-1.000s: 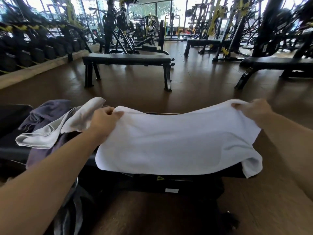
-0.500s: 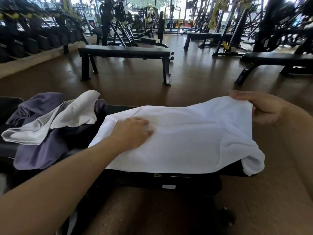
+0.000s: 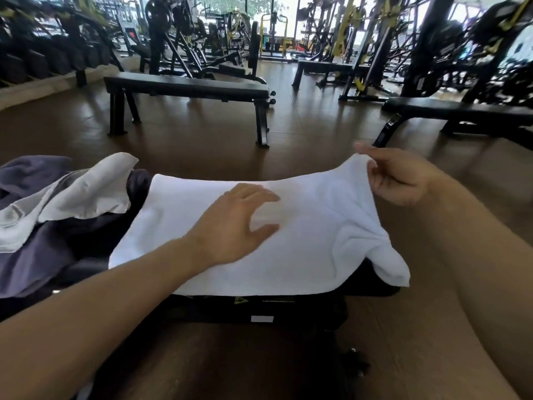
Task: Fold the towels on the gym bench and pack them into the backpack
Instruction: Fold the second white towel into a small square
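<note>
A white towel lies spread across the black gym bench in front of me. My left hand rests flat on the towel's middle, fingers spread and slightly blurred. My right hand pinches the towel's far right corner and holds it lifted off the bench. The towel's near right corner droops over the bench end. To the left lie a light grey towel and a purple-grey towel, bunched together. No backpack shows clearly in this view.
Brown floor surrounds the bench. Another black flat bench stands ahead, and a third bench at the right. Weight machines and dumbbell racks fill the background.
My left hand let go of the towel's left corner and slid flat across it to the middle. My right hand kept its corner, and the towel settled onto the bench.
</note>
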Motion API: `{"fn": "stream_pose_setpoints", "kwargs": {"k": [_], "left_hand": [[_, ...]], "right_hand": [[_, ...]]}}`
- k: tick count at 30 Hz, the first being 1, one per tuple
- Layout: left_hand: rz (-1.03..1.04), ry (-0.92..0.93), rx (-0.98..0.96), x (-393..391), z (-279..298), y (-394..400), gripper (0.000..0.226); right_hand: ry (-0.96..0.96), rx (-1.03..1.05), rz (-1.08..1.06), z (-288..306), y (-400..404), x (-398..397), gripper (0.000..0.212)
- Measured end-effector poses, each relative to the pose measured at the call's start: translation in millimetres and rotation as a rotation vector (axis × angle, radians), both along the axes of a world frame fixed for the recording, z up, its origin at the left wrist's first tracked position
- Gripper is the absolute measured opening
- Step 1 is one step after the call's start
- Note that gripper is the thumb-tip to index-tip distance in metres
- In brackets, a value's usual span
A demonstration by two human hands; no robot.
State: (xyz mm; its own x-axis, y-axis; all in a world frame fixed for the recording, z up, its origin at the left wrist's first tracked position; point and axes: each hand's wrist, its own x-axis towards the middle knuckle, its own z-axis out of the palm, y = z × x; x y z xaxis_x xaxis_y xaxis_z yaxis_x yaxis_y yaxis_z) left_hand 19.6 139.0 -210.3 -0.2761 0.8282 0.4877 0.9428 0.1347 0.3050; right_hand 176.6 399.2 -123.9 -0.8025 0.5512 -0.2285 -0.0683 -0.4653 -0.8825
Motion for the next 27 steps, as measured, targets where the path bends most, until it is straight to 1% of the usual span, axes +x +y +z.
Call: {"fn": "stream_pose_setpoints", "kwargs": {"k": [2, 3, 5, 7, 9, 11, 13, 16, 19, 21, 23, 25, 26, 27], "left_hand": [[-0.222, 0.070, -0.036, 52, 4, 14, 0.053], [-0.298, 0.113, -0.058, 75, 3, 22, 0.057], [-0.373, 0.189, -0.095, 108, -1, 40, 0.068], [-0.340, 0.224, -0.146, 127, -5, 58, 0.076], [-0.271, 0.264, -0.224, 137, -11, 74, 0.076], [-0.188, 0.284, -0.295, 139, -18, 83, 0.069], [-0.103, 0.320, -0.318, 141, -22, 89, 0.053], [0.015, 0.349, -0.278, 146, -30, 96, 0.041], [0.067, 0.362, -0.246, 150, -32, 104, 0.033], [0.082, 0.294, -0.225, 150, -26, 108, 0.031], [0.101, 0.294, -0.194, 150, -18, 111, 0.032], [0.088, 0.268, -0.160, 149, -12, 115, 0.044], [0.087, 0.234, -0.181, 147, -9, 119, 0.049], [0.094, 0.203, -0.233, 147, -6, 122, 0.046]], "right_hand": [[0.076, -0.048, -0.045, 0, -6, -10, 0.008], [0.098, -0.051, -0.067, -3, -7, -14, 0.008], [0.063, 0.018, -0.111, -17, -6, -21, 0.009], [-0.016, 0.093, -0.157, -40, 1, -25, 0.012], [-0.089, 0.092, -0.196, -62, 10, -21, 0.015], [-0.105, 0.072, -0.238, -73, 17, -16, 0.014], [-0.073, 0.037, -0.301, -79, 27, -10, 0.013], [-0.097, 0.004, -0.397, -87, 40, -5, 0.013], [-0.143, -0.034, -0.460, -96, 51, 3, 0.017], [-0.148, -0.063, -0.525, -100, 57, 11, 0.022], [-0.108, -0.114, -0.546, -103, 61, 19, 0.026], [-0.056, -0.170, -0.531, -106, 63, 24, 0.022], [-0.043, -0.177, -0.509, -106, 61, 26, 0.018], [-0.043, -0.177, -0.493, -107, 61, 28, 0.014]]}}
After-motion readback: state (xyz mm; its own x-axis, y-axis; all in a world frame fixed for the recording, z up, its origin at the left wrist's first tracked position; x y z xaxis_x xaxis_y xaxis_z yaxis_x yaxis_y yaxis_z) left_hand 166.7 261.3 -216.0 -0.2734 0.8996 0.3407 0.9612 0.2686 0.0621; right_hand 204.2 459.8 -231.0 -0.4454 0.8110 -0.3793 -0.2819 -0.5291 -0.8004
